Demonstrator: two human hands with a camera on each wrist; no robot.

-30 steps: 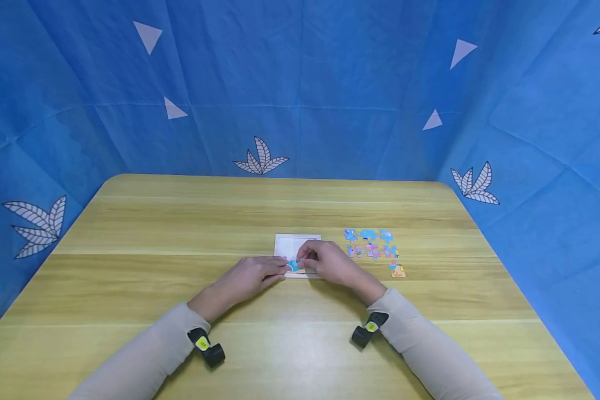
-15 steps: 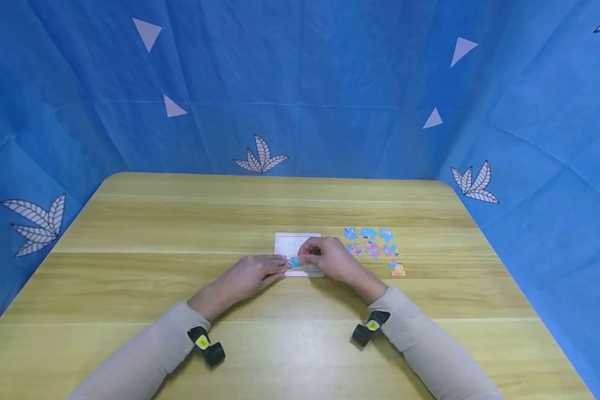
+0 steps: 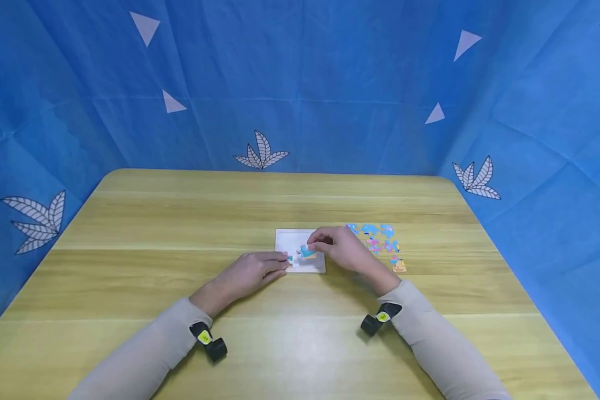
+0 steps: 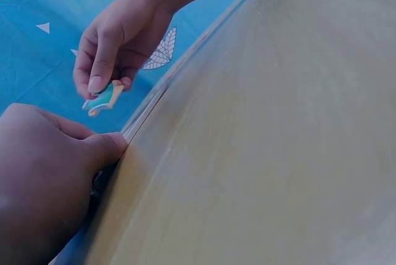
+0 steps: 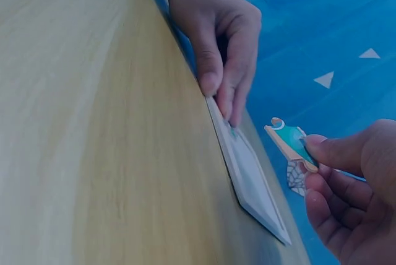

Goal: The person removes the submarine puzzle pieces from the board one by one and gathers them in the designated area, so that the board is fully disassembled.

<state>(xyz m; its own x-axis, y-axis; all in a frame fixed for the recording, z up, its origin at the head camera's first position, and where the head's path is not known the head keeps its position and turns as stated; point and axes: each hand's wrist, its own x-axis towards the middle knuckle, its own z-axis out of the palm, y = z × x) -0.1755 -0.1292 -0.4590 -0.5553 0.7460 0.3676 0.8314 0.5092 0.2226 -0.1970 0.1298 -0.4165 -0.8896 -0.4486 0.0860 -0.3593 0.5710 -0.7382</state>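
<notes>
A white puzzle tray (image 3: 286, 240) lies flat on the table. My left hand (image 3: 247, 275) holds it at its left end, with fingertips over its lower left corner and the thumb at the front edge. Beneath those fingertips a puzzle piece (image 3: 290, 261) sits in the tray, mostly hidden. My right hand (image 3: 344, 247) pinches another puzzle piece (image 3: 307, 252), teal with a sand-coloured edge, between thumb and fingers. In the right wrist view this teal piece (image 5: 289, 140) is held tilted, raised clear of the tray (image 5: 250, 181).
Several loose puzzle pieces (image 3: 370, 228) lie in rows to the right of the tray, partly behind my right hand. A sand-coloured corner piece (image 3: 399, 265) lies nearest me among them. Blue cloth (image 3: 300, 83) hangs beyond the wooden table (image 3: 195, 211).
My right hand has lifted the teal piece off the tray's lower part and moved it slightly right and away from me. The left hand stays at the tray's left end.
</notes>
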